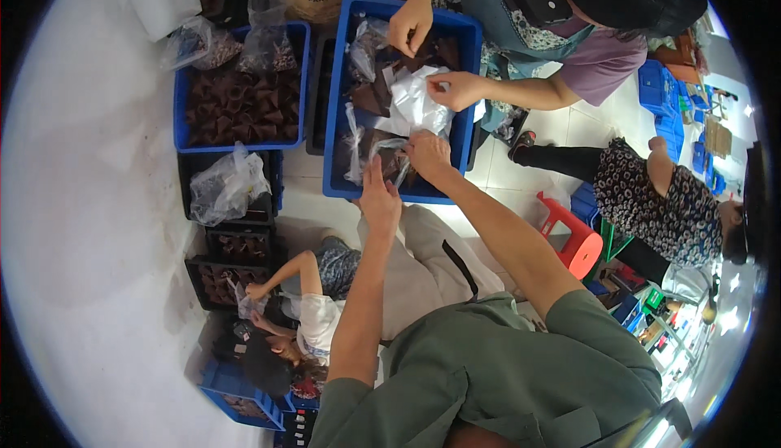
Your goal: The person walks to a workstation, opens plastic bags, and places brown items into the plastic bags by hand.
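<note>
Left hand (380,200) half open at the clear bag (393,153) in the blue bin (333,122), right hand (428,155) loosely curled beside it; can't tell if either's gripping. I'd pinch lightly, no tugging.

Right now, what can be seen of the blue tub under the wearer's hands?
The blue tub is an open-topped rectangular container, apparently rigid plastic, with a rim. It stands upright before the person, its long sides running away from them. Inside lie dark brown pieces, clear plastic bags and crumpled white film. The left hand reaches over its near rim and the right hand is over its contents; whether either touches the tub is unclear.
</note>
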Demonstrator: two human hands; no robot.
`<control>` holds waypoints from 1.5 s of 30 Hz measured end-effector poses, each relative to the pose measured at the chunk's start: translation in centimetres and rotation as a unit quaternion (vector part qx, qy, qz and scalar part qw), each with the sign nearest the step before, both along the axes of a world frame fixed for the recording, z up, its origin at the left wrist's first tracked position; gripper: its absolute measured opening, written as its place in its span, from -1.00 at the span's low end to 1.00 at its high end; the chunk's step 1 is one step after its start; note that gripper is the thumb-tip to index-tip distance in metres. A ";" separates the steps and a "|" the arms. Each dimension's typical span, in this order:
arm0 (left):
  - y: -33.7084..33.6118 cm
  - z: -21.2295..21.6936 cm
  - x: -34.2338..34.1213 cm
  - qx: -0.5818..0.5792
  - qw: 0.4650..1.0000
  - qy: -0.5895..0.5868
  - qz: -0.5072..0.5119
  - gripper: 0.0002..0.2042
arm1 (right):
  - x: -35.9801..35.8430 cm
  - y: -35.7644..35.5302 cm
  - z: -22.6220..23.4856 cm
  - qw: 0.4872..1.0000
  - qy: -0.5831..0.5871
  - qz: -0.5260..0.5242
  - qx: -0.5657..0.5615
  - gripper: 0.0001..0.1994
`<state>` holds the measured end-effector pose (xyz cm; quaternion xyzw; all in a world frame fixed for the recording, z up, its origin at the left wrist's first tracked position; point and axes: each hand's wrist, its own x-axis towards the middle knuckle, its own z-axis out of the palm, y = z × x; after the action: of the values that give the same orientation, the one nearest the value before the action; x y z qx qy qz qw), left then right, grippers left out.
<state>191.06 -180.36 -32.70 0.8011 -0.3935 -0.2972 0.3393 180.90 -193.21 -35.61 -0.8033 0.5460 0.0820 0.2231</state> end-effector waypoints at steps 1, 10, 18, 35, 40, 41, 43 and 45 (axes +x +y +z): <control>0.5 -0.2 0.1 0.009 1.000 -0.010 -0.001 -0.39 | 0.1 0.0 0.4 1.000 -0.001 0.004 0.002 -0.80; 1.7 1.3 1.9 -0.053 0.998 0.010 0.016 -0.50 | -4.5 1.2 9.1 0.903 -0.301 -0.207 0.225 -0.81; 1.1 3.8 4.2 0.034 0.989 -0.090 -0.109 -0.66 | -4.4 2.1 7.8 0.924 -0.284 -0.214 0.139 -0.80; 0.0 3.1 4.4 0.013 0.959 -0.208 -0.190 -0.66 | -1.2 0.1 7.8 0.913 -0.171 0.370 -0.011 -0.73; 0.3 3.5 4.9 0.003 0.962 -0.189 -0.196 -0.54 | -0.1 -1.4 7.9 0.918 0.038 0.394 0.014 -0.76; 0.3 3.5 4.8 -0.001 0.961 -0.184 -0.207 -0.53 | -0.5 -1.6 7.8 0.897 0.045 0.441 0.004 -0.79; 0.3 3.6 4.7 -0.035 0.973 -0.151 -0.173 -0.57 | -1.0 -1.9 8.4 0.871 0.052 0.489 -0.007 -0.81; 0.5 3.6 4.8 -0.069 0.981 -0.119 -0.139 -0.62 | -1.2 -2.3 9.9 0.870 0.045 0.491 -0.016 -0.85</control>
<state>195.90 -179.86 -29.07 0.7429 -0.5583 -0.2159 0.2996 179.69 -195.49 -25.72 -0.9668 0.0919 0.2082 0.1158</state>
